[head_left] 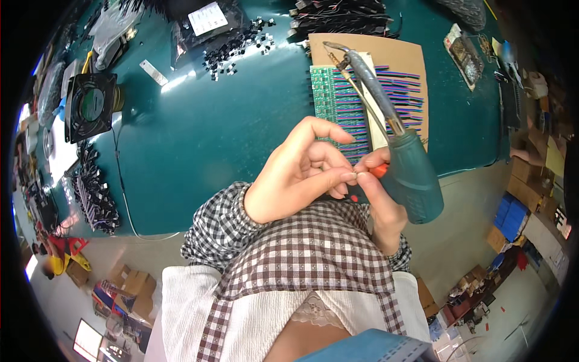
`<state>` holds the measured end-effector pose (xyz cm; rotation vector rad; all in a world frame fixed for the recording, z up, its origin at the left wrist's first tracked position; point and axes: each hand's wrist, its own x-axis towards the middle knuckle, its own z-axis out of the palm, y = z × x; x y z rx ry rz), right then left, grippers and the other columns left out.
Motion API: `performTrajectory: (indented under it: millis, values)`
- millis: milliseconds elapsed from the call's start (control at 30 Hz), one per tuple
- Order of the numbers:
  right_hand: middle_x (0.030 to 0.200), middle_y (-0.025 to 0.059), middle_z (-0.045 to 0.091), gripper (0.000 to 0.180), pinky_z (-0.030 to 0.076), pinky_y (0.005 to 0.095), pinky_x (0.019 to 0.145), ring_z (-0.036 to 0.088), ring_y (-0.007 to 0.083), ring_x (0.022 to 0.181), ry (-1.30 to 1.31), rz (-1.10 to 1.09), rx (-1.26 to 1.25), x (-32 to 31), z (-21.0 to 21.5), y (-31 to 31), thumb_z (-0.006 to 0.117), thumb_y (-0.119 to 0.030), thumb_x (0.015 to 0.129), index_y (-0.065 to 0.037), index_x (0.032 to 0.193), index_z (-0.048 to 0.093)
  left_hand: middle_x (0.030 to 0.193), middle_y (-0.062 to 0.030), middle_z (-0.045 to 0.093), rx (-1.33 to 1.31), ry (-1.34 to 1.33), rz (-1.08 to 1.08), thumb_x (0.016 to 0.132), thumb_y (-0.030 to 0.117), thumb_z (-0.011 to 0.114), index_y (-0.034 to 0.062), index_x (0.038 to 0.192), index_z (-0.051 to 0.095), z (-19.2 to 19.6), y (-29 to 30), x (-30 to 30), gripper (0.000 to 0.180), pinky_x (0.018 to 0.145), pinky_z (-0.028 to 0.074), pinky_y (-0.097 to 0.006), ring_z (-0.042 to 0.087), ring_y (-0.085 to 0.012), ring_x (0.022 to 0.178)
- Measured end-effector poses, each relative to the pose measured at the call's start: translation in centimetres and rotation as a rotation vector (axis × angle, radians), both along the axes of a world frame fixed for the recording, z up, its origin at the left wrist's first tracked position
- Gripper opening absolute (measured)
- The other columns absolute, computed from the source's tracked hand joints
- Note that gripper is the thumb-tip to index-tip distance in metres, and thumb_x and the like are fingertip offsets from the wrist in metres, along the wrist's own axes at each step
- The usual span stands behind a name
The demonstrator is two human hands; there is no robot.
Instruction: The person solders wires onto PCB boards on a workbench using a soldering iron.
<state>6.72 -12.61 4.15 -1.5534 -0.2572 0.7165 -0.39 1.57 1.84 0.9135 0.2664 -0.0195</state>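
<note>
Right grip (387, 211), teal-handled, bent-tipped soldering tool (416, 178)

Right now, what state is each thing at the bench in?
Left hand: index finger raised, thumb beside the other thumb.
Right hand: pinching; any contents too small to tell.
Soldering iron: slanting, tip pointing away; heat not visible.
Circuit boards: on cardboard, coloured wires extending right.
Fan: upright, spinning unclear.
Small black parts: loose, scattered.

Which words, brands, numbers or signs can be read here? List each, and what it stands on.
None can be read.
White label on the plastic bag: print too small.
Fan: marks at its middle too blurred.
Soldering iron handle: faint raised marks, unreadable.
Green circuit boards: any print too small.
</note>
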Motion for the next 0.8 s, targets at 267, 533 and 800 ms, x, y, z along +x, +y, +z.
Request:
performTrajectory:
  millis: [267, 533, 800]
  values:
    - [0.084, 0.0082, 0.047, 0.034, 0.043, 0.027, 0.066, 0.05, 0.0155, 0.072, -0.1, -0.099, 0.083, -1.7, -0.7, 0.6, 0.05, 0.013, 0.068, -0.003, 0.097, 0.041, 0.081, -0.0093, 0.057, -0.195, 0.116, 0.027, 0.077, -0.007, 0.053, -0.0035, 0.103, 0.045, -0.1, -0.2, -1.2, 0.027, 0.064, 0.048, -0.023, 0.057, -0.0127, 0.074]
    - [0.085, 0.0066, 0.044, 0.04, 0.04, 0.0261, 0.068, 0.045, 0.0155, 0.073, -0.21, -0.193, 0.136, -1.8, -1.8, 1.4, 0.05, 0.014, 0.065, -0.003, 0.1, 0.04, 0.088, -0.01, 0.055, -0.027, 0.138, 0.149, 0.078, -0.004, 0.054, -0.0043, 0.092, 0.057, -1.0, -1.5, -1.6, 0.014, 0.067, 0.047, -0.021, 0.056, -0.0115, 0.075]
    - [0.078, 0.0054, 0.053, 0.015, 0.044, 0.0246, 0.058, 0.052, 0.0118, 0.068, 0.003, -0.126, 0.099, -2.1, -1.1, 1.2, 0.055, 0.002, 0.075, -0.004, 0.086, 0.048, 0.077, -0.0098, 0.056, 0.365, 0.022, 0.161, 0.075, -0.005, 0.055, -0.0046, 0.084, 0.058, -0.5, -0.8, -1.4, 0.009, 0.056, 0.045, -0.019, 0.055, -0.0114, 0.064]
